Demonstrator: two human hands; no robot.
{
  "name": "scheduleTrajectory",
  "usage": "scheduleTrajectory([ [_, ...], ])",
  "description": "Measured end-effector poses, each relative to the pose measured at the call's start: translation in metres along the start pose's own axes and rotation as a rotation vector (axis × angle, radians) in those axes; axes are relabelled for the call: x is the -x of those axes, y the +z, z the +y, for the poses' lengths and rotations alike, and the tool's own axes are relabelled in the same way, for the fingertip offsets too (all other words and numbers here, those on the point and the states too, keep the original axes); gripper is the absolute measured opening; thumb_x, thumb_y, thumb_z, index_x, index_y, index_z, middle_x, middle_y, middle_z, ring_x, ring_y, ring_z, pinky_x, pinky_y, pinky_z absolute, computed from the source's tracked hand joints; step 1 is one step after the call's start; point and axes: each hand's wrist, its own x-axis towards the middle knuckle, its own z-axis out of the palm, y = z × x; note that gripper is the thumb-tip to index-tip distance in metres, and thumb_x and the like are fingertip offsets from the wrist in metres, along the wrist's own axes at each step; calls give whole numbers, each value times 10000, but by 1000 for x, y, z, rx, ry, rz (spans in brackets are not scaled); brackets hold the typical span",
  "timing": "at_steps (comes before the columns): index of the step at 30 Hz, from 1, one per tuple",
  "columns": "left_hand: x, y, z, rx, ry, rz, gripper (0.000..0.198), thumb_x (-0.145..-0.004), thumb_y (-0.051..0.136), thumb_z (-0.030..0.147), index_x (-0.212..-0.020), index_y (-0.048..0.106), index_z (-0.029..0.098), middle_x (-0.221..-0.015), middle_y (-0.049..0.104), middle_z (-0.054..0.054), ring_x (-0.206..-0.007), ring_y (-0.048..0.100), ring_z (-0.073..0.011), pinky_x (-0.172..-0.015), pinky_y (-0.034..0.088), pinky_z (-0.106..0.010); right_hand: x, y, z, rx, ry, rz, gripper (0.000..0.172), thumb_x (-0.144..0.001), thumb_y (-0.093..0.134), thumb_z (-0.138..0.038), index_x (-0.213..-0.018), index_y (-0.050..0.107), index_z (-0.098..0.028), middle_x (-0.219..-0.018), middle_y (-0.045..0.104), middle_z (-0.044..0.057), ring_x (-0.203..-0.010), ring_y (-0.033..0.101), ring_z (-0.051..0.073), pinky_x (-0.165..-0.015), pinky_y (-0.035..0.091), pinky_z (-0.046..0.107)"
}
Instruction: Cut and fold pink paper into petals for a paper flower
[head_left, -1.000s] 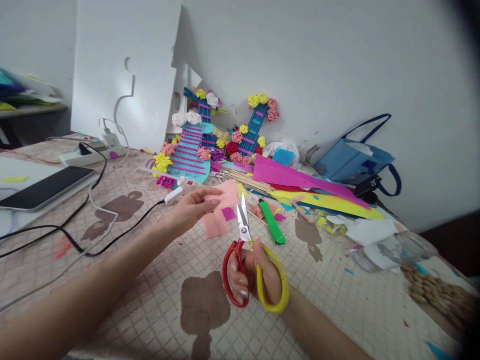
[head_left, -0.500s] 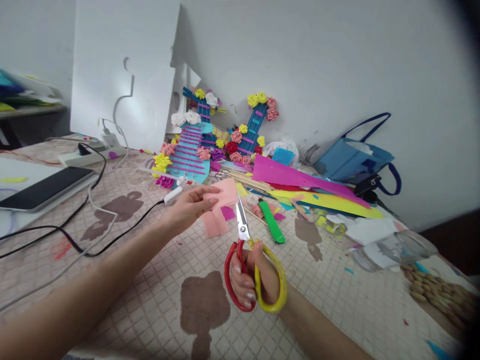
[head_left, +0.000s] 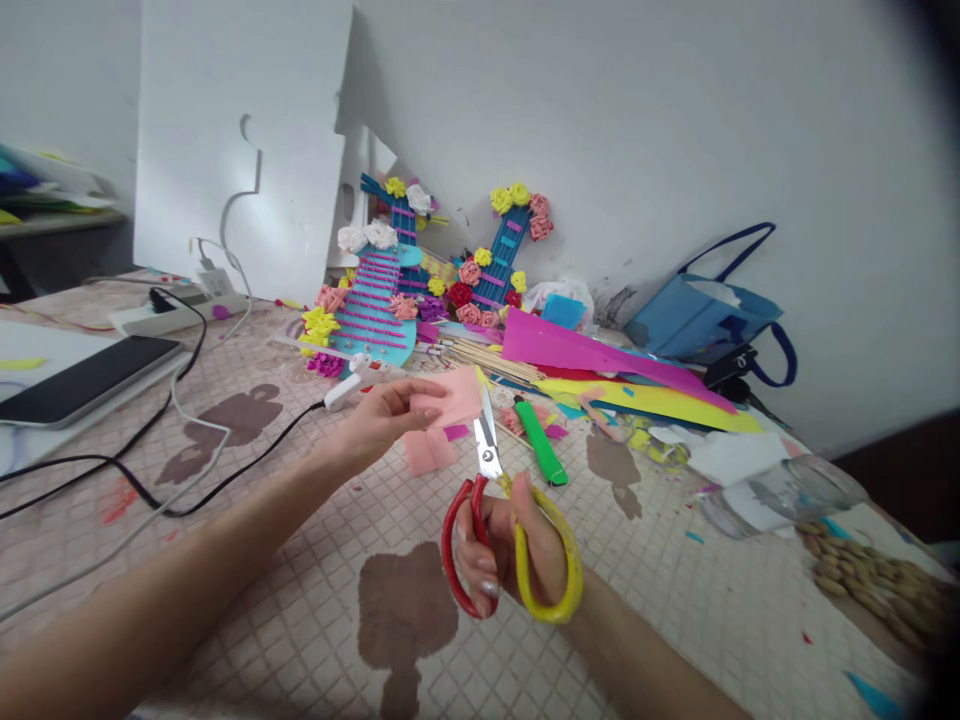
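Note:
Between the thumb and fingers of my left hand [head_left: 390, 420] is a small piece of pink paper [head_left: 456, 396], held above the table. My right hand [head_left: 517, 545] grips a pair of scissors [head_left: 489, 458] with one red and one yellow handle, fingers through the loops. The blades are slightly apart and point away from me, at the right edge of the pink paper. Below the held piece, more pink paper [head_left: 429, 452] lies on the tabletop. A green utility knife [head_left: 540, 444] rests just right of the blades.
A white glue gun [head_left: 358, 378] lies behind my left hand, its cord running left. Farther back stand flower-trimmed craft pieces [head_left: 375, 310], sticks [head_left: 480, 357] and coloured sheets [head_left: 600, 360]. A phone [head_left: 94, 378] is at left; a glass jar [head_left: 787, 495] and peanuts [head_left: 862, 580] at right.
My left hand has brought the pink paper slightly right and down, closer to the blades. The scissor handles have spread a little wider. The view has shifted slightly.

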Motion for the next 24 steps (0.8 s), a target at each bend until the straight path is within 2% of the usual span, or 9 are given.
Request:
scheduleTrajectory([
  [24,-5,-9,-10,8,61,-8,254,-727,761,219,-973,701,202,-992,678,-26,-716,575,-62,-649,459,-171,-4,-3,9,-158,-45,-113,691,-810,264,-775,-756,551,-149,-500,410,-58,-364,387,61,-372,474,211],
])
